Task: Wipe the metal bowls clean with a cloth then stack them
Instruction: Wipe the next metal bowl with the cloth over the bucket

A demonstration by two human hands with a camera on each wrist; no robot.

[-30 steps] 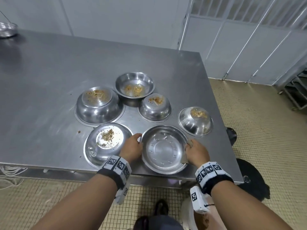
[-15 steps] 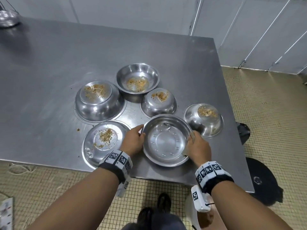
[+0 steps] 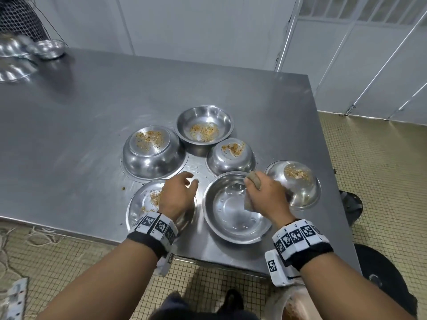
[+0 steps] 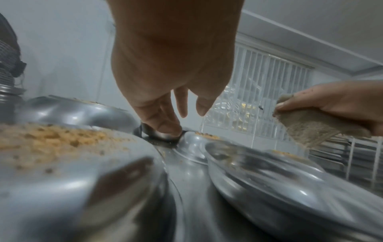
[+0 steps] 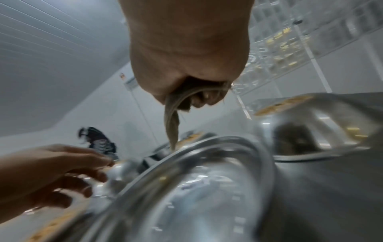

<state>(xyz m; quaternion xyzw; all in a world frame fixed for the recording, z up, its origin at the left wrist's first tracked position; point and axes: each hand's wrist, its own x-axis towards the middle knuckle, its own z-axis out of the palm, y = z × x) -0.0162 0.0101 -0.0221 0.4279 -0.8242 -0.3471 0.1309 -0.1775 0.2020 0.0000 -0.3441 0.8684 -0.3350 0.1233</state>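
Six metal bowls sit clustered toward the right half of the steel worktop (image 3: 69, 116), close to its near edge. The clean bowl (image 3: 233, 213) stands upright nearest the near edge, its inside free of crumbs. Left hand (image 3: 178, 195): fingers loosely spread and relaxed, holding nothing, hovering above the upturned bowl (image 3: 143, 204) at the near-left of the cluster, whose base carries crumbs. Right hand (image 3: 265, 192): fingers curled round a folded grey-brown cloth (image 3: 253, 179), held above the far-right rim of the clean bowl; in the right wrist view a fold of cloth hangs from the fist. Contact between cloth and bowl: cannot tell. Upturned, with crumbs on their bases: the large bowl (image 3: 152, 155) on the far left, the small bowl (image 3: 231, 158) at centre, the right bowl (image 3: 298, 181) nearest the right edge. The far bowl (image 3: 204, 130) stands upright with crumbs inside. More metalware (image 3: 46, 49), blurred, at the far-left corner.
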